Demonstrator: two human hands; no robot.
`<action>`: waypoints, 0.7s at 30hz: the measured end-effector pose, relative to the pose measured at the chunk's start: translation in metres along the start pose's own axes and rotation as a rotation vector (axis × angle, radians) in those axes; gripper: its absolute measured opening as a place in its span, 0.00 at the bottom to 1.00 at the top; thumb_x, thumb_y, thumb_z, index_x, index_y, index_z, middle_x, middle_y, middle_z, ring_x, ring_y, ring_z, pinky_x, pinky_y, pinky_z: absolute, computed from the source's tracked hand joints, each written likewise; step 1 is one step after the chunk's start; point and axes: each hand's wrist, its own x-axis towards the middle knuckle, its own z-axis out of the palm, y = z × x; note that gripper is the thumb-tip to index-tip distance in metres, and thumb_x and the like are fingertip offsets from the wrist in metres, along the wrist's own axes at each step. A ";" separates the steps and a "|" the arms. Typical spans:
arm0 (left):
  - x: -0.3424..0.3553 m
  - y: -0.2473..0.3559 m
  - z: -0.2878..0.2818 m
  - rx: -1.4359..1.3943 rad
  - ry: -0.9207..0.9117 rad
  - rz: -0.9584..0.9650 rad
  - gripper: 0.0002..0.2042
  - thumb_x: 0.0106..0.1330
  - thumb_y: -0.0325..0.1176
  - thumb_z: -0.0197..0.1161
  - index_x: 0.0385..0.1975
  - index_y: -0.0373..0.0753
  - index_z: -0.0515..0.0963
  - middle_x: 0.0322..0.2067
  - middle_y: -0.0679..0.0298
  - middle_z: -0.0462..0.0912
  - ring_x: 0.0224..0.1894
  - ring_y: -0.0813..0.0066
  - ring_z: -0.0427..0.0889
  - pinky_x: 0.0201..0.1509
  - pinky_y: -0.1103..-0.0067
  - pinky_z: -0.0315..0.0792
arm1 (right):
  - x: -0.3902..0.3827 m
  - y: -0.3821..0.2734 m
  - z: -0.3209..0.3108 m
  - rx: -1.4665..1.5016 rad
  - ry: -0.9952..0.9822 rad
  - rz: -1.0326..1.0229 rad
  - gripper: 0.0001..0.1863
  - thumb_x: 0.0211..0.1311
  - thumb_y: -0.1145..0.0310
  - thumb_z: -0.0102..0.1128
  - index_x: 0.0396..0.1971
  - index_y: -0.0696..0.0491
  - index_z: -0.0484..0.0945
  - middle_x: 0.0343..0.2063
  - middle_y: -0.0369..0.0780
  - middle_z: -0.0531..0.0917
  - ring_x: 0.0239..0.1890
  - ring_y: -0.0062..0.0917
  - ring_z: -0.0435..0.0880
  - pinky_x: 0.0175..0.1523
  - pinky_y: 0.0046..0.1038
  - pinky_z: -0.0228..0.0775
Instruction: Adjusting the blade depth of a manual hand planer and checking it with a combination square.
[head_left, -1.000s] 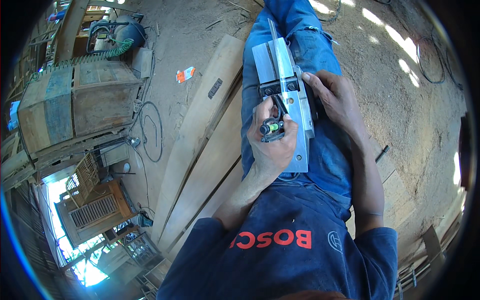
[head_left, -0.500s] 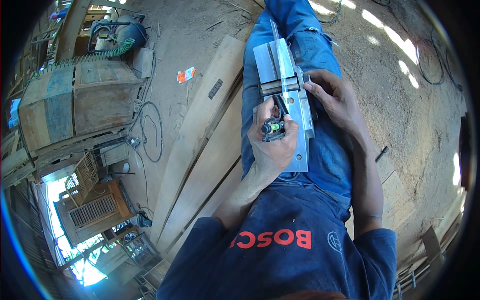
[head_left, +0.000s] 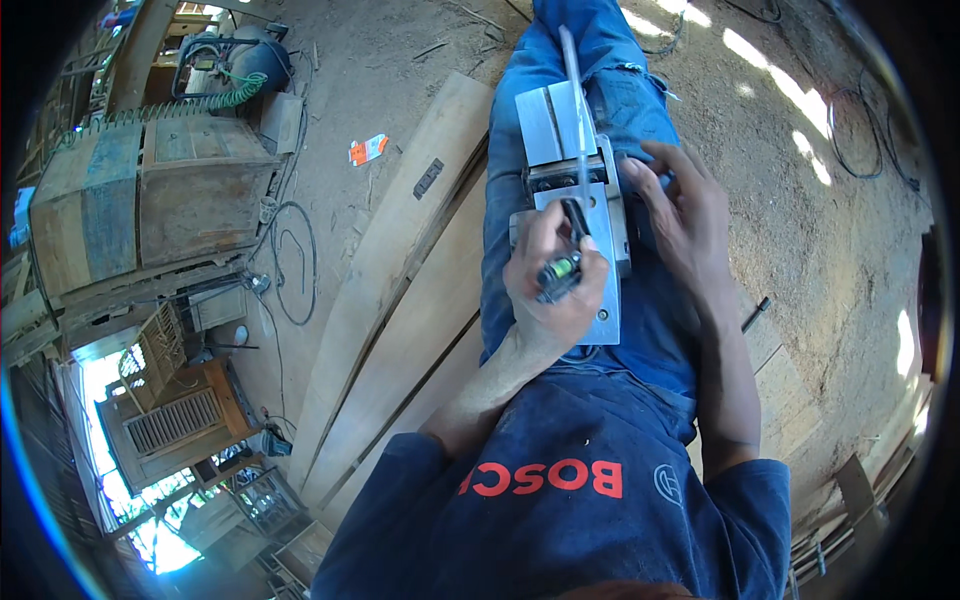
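Note:
An upturned hand planer (head_left: 607,315), with silver sole plates and a dark cutter drum (head_left: 550,178), lies along my thighs. My left hand (head_left: 545,280) is closed on the black head of a combination square (head_left: 560,267) with a green bubble vial; its long steel blade (head_left: 572,62) runs over the sole and drum and juts past the far end. My right hand (head_left: 680,215) is at the planer's right side beside the drum, fingers bent and apart, thumb near the drum's end; whether it touches there is unclear.
Long wooden boards (head_left: 375,280) lie left of my legs. A weathered wooden cabinet (head_left: 195,200), an air compressor (head_left: 250,62) with green coiled hose and louvred wooden pieces (head_left: 175,420) are further left. An orange-white scrap (head_left: 368,149) and cables (head_left: 870,145) lie on the dirt floor.
The square and my left hand have shifted slightly right, its blade now more slanted. My right fingers have lifted and spread slightly. The drum's bolts, hidden half a second ago, show again.

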 end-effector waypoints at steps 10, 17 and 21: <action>-0.003 0.041 -0.003 -0.092 -0.178 0.312 0.32 0.62 0.31 0.74 0.67 0.30 0.73 0.54 0.50 0.80 0.46 0.58 0.83 0.46 0.71 0.81 | -0.035 -0.029 -0.043 0.663 -0.422 0.453 0.15 0.75 0.62 0.63 0.49 0.59 0.86 0.30 0.38 0.86 0.26 0.19 0.77 0.32 0.17 0.67; 0.004 0.048 -0.051 -0.305 -0.429 0.307 0.41 0.61 0.43 0.77 0.72 0.31 0.68 0.69 0.43 0.67 0.66 0.49 0.72 0.67 0.59 0.72 | -0.030 -0.021 -0.068 0.745 -0.450 0.479 0.15 0.76 0.64 0.61 0.52 0.59 0.85 0.30 0.40 0.87 0.25 0.20 0.81 0.30 0.15 0.70; 0.013 0.017 -0.063 -0.312 -0.110 -0.099 0.23 0.70 0.37 0.69 0.61 0.34 0.76 0.57 0.53 0.78 0.54 0.59 0.80 0.57 0.68 0.76 | -0.028 -0.027 -0.070 0.686 -0.367 0.458 0.15 0.77 0.63 0.61 0.51 0.59 0.85 0.31 0.41 0.89 0.23 0.20 0.83 0.27 0.14 0.70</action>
